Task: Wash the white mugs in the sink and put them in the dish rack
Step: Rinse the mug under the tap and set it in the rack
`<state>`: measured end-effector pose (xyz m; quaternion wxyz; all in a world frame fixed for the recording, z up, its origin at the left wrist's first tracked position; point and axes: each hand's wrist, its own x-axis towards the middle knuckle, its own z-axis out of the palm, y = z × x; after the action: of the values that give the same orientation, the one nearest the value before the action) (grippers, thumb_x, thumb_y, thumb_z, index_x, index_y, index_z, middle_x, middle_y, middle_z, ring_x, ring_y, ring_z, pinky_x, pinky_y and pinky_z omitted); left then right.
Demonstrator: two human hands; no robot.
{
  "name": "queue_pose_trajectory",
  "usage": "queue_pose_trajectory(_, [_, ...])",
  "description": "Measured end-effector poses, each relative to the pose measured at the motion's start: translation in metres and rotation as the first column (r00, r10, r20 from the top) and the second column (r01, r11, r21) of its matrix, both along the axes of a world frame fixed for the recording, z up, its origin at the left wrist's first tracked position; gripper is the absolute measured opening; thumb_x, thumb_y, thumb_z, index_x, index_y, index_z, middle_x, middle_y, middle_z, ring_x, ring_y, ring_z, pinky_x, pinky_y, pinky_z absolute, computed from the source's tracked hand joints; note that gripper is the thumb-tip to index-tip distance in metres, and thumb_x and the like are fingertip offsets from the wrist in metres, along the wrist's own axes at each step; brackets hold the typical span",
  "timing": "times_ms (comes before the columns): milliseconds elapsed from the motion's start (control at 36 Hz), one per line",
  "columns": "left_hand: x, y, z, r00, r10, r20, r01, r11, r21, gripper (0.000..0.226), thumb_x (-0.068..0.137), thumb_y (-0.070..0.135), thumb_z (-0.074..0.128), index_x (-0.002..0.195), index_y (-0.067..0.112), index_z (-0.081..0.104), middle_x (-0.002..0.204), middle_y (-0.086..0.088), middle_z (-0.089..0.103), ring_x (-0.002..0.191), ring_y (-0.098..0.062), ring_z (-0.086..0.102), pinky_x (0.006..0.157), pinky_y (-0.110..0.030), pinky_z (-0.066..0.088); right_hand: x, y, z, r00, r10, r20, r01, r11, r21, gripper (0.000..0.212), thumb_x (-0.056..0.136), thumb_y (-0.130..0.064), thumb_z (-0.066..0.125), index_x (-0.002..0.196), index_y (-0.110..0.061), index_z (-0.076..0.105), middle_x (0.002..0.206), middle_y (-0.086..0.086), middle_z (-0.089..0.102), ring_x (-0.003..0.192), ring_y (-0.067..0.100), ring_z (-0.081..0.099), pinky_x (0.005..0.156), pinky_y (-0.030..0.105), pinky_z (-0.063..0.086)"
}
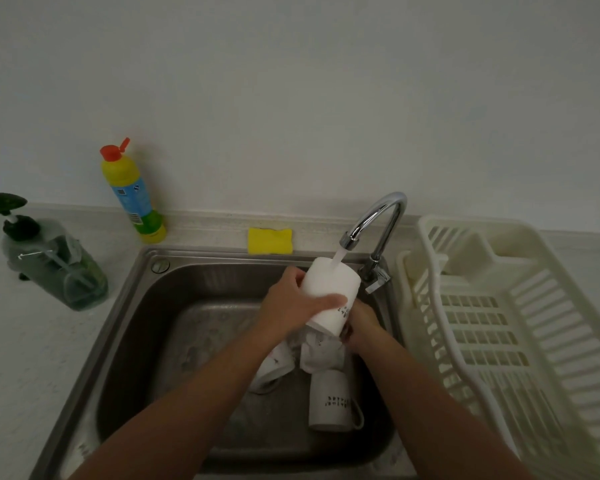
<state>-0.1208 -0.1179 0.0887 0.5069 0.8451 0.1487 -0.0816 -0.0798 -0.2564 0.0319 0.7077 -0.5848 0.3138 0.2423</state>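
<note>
Rinsing a mug under the running tap, middle of the frame

The left hand (293, 306) is wrapped around the tilted white mug (329, 289), thumb laid across its side, and water from the tap (378, 220) is hitting its upturned base. The right hand (361, 323) is at the mug's lower end, mostly hidden behind it, so I can't tell its grip. The other mugs (329, 403) lie in the sink (146, 306) below. The dish rack (499, 323) is at right, with a yellow sponge (270, 240) on the sink's back edge.
</note>
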Motion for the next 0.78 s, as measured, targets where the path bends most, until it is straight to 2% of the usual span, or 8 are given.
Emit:
queue_pose_trajectory(111, [-0.008,0.004,0.002,0.981,-0.148,0.127,0.144,0.989,0.04,0.092,0.055,0.053,0.092,0.131,0.033,0.045,0.123,0.016,0.055,0.108,-0.007,0.057,0.09,-0.032,0.054,-0.006,-0.002,0.004,0.989,-0.067,0.132,0.037,0.975,0.218,0.047,0.085,-0.037,0.064,0.122,-0.008,0.064,0.117,0.021,0.067,0.111,0.043,0.062,0.101,0.065,0.041])
queue_pose_trajectory(222, [-0.011,0.012,-0.005,0.936,-0.277,0.218,0.278,0.96,0.024,0.116,0.053,0.038,0.097,0.147,0.041,0.028,0.13,0.028,0.049,0.119,0.001,0.051,0.1,-0.025,0.046,-0.009,-0.004,0.006,0.953,-0.206,0.221,0.145,0.954,0.264,0.022,0.097,-0.024,0.053,0.105,-0.012,0.069,0.102,0.016,0.071,0.092,0.034,0.066,0.089,0.051,0.05])
queue_pose_trajectory(417, [-0.014,0.029,-0.024,0.901,-0.321,0.291,0.322,0.946,0.044,0.137,0.055,0.029,0.097,0.145,0.062,-0.001,0.126,0.052,0.039,0.12,0.019,0.042,0.092,0.005,0.028,-0.004,0.001,0.014,0.778,-0.08,0.623,0.203,0.971,-0.129,0.037,0.094,-0.015,0.059,0.06,0.001,0.061,0.05,-0.001,0.059,0.049,0.012,0.053,0.057,0.027,0.041])
queue_pose_trajectory(472, [-0.014,0.031,-0.028,0.902,-0.287,0.323,0.301,0.954,0.008,0.136,0.056,0.032,0.097,0.149,0.056,0.001,0.135,0.044,0.042,0.125,0.017,0.044,0.099,-0.001,0.031,-0.003,0.005,0.017,0.683,0.006,0.73,0.216,0.954,-0.21,0.049,0.089,-0.028,0.056,0.054,0.006,0.051,0.048,0.008,0.047,0.05,0.016,0.044,0.053,0.029,0.035])
queue_pose_trajectory(528, [-0.014,0.032,-0.032,0.905,-0.244,0.348,0.277,0.96,-0.049,0.135,0.055,0.034,0.097,0.153,0.046,0.004,0.145,0.029,0.043,0.132,0.007,0.044,0.106,-0.011,0.034,-0.002,0.009,0.022,0.606,0.116,0.787,0.219,0.926,-0.306,0.05,0.09,-0.031,0.054,0.049,-0.004,0.045,0.045,0.008,0.042,0.048,0.013,0.039,0.05,0.029,0.032])
queue_pose_trajectory(611, [-0.015,0.036,-0.035,0.915,-0.175,0.364,0.241,0.96,-0.145,0.132,0.051,0.044,0.093,0.152,0.042,0.007,0.147,0.03,0.04,0.136,0.002,0.043,0.108,-0.014,0.036,0.003,0.015,0.034,0.54,0.232,0.809,0.244,0.877,-0.414,0.051,0.091,-0.021,0.055,0.045,-0.027,0.035,0.038,-0.008,0.036,0.041,0.003,0.03,0.047,0.025,0.027])
queue_pose_trajectory(722, [-0.015,0.043,-0.043,0.931,-0.115,0.346,0.213,0.942,-0.261,0.14,0.051,0.051,0.093,0.156,0.01,0.011,0.15,0.012,0.04,0.139,-0.006,0.041,0.111,-0.017,0.035,0.012,0.021,0.049,0.513,0.441,0.737,0.23,0.756,-0.613,0.061,0.098,-0.025,0.056,0.044,-0.024,0.029,0.04,-0.009,0.029,0.04,0.007,0.027,0.043,0.019,0.023])
queue_pose_trajectory(778, [-0.016,0.047,-0.043,0.941,-0.103,0.321,0.191,0.948,-0.256,0.134,0.05,0.048,0.095,0.152,0.006,0.02,0.15,0.003,0.04,0.137,-0.006,0.042,0.109,-0.018,0.038,0.019,0.024,0.051,0.528,0.518,0.673,0.223,0.68,-0.698,0.06,0.098,-0.034,0.054,0.044,-0.021,0.03,0.04,-0.007,0.031,0.038,0.009,0.029,0.041,0.017,0.025])
